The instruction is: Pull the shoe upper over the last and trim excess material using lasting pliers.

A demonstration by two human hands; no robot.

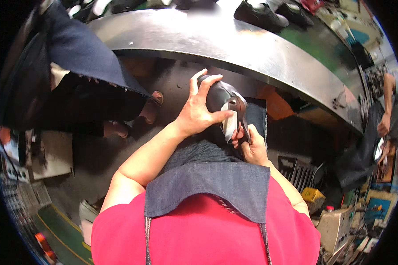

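A dark grey shoe (219, 95), its toe pointing away from me, is held in front of my lap with both hands. My left hand (198, 110) wraps the toe from the left, fingers over the front and thumb near the opening. Lower down at the right, my right hand (253, 148) grips the shoe's rear edge with closed fingers. Inside the opening shows a white piece (230, 126); whether it is a last or a lining, I cannot tell. A dark denim apron (203, 185) hangs over my front, below the shoe.
A curved metal bench edge (185, 35) runs beyond my hands, with dark shoes (261, 15) past it on a green belt (314, 48). A person in a dark apron (88, 57) stands close on the left. Another person's arm (387, 106) shows at right. A yellow box (313, 194) is at lower right.
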